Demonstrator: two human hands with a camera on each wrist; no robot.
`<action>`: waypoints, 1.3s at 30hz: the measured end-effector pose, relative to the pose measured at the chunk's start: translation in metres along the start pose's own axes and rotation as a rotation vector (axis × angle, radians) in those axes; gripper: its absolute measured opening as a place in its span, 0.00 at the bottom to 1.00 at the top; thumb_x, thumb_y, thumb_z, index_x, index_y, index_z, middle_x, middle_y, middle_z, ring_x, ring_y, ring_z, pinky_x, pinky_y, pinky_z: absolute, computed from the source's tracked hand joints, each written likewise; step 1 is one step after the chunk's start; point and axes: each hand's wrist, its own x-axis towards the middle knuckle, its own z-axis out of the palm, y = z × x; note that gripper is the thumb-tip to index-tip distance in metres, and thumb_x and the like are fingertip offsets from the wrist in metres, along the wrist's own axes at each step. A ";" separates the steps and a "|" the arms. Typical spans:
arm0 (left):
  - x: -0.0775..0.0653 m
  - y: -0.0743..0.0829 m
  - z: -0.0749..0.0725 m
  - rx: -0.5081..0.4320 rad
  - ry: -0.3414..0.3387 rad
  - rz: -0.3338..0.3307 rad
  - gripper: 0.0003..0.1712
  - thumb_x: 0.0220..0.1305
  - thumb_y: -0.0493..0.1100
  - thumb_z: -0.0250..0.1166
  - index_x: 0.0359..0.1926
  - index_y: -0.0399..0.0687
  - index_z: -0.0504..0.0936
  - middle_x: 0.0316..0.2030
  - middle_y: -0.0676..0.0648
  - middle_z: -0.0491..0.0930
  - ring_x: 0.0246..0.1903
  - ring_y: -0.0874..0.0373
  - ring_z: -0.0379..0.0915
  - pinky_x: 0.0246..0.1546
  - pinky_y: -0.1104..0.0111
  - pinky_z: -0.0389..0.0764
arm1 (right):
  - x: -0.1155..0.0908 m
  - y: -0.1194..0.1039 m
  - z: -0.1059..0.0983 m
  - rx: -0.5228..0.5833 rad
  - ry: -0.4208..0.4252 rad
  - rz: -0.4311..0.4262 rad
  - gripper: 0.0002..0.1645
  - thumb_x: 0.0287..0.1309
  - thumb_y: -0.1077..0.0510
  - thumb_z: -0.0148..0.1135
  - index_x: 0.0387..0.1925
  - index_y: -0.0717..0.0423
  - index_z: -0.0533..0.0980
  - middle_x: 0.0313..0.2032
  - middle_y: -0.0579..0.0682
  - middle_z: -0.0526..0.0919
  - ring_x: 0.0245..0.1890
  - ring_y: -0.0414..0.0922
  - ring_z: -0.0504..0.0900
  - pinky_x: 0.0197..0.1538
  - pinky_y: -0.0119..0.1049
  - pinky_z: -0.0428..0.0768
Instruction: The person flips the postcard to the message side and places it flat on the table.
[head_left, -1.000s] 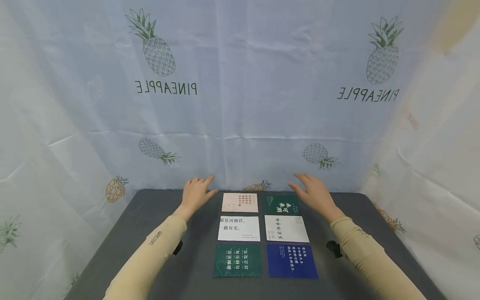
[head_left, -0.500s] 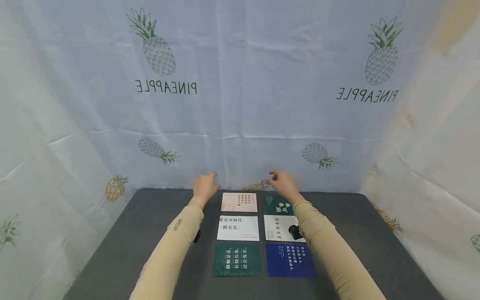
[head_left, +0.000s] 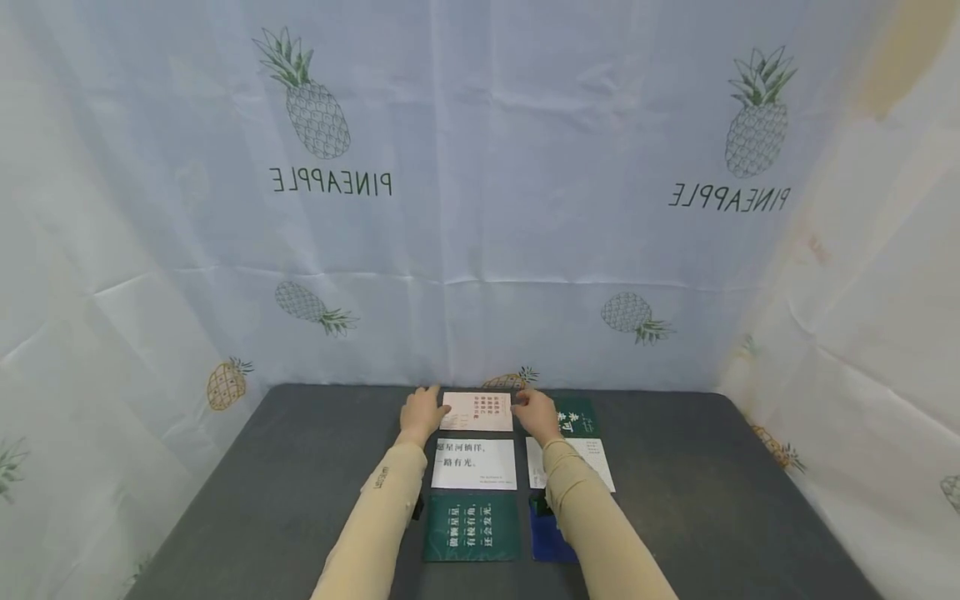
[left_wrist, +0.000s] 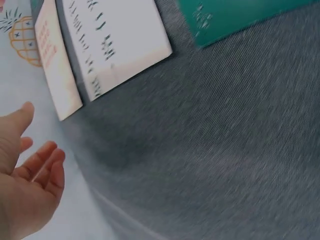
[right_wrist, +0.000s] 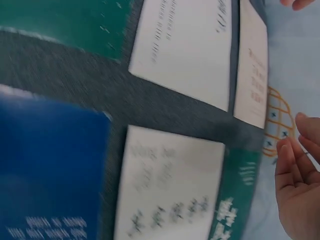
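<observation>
A pale pink card (head_left: 476,412) with red lettering lies at the back of the dark table. My left hand (head_left: 422,412) is beside its left edge; in the left wrist view the fingers are loosely bent and hold nothing. Close to the card's right edge is my right hand (head_left: 538,415), partly over a dark green card (head_left: 579,417). The right wrist view shows that hand's fingers (right_wrist: 287,162) slightly bent, apart from the cards. Whether either hand touches the pink card in the head view is hard to tell.
Nearer me lie a white card (head_left: 474,464) and a green card (head_left: 471,529) on the left. On the right, my sleeve (head_left: 592,525) partly covers another white card (head_left: 594,462) and a blue card (head_left: 551,542). A pineapple-print curtain (head_left: 525,208) hangs behind the table (head_left: 315,492).
Both hands have come inward and lower, to either side of the pink card. The right hand has travelled farther, leftward across the dark green card. The cards keep their layout.
</observation>
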 end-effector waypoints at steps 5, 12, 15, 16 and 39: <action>-0.011 0.002 0.000 -0.215 -0.108 -0.047 0.29 0.60 0.37 0.60 0.61 0.32 0.67 0.57 0.31 0.70 0.60 0.36 0.65 0.60 0.48 0.66 | -0.004 0.006 0.018 0.072 -0.040 0.024 0.24 0.54 0.62 0.61 0.53 0.66 0.74 0.46 0.62 0.81 0.46 0.54 0.80 0.48 0.46 0.78; -0.020 0.004 0.005 -0.364 -0.170 -0.056 0.27 0.61 0.31 0.50 0.62 0.28 0.63 0.59 0.31 0.69 0.61 0.37 0.64 0.62 0.50 0.64 | -0.011 0.010 0.031 0.167 -0.160 0.103 0.33 0.56 0.63 0.58 0.62 0.70 0.63 0.60 0.68 0.70 0.62 0.61 0.69 0.60 0.51 0.70; -0.021 0.004 0.008 -0.409 -0.172 -0.078 0.28 0.61 0.31 0.49 0.63 0.28 0.62 0.60 0.30 0.68 0.63 0.37 0.62 0.64 0.50 0.62 | -0.013 0.010 0.032 0.210 -0.162 0.124 0.34 0.56 0.64 0.56 0.63 0.70 0.61 0.61 0.69 0.68 0.62 0.62 0.67 0.61 0.52 0.70; -0.020 0.004 0.009 -0.425 -0.175 -0.088 0.28 0.61 0.31 0.48 0.64 0.28 0.61 0.61 0.30 0.67 0.63 0.37 0.61 0.64 0.50 0.61 | -0.013 0.010 0.032 0.222 -0.161 0.128 0.34 0.56 0.64 0.56 0.63 0.70 0.61 0.61 0.69 0.68 0.62 0.62 0.68 0.60 0.52 0.70; -0.019 0.003 0.012 -0.590 -0.165 -0.155 0.28 0.62 0.33 0.51 0.63 0.27 0.62 0.60 0.28 0.67 0.61 0.36 0.63 0.60 0.50 0.67 | -0.013 0.007 0.025 0.548 -0.215 0.309 0.35 0.63 0.64 0.47 0.67 0.73 0.48 0.68 0.71 0.51 0.67 0.67 0.55 0.68 0.55 0.57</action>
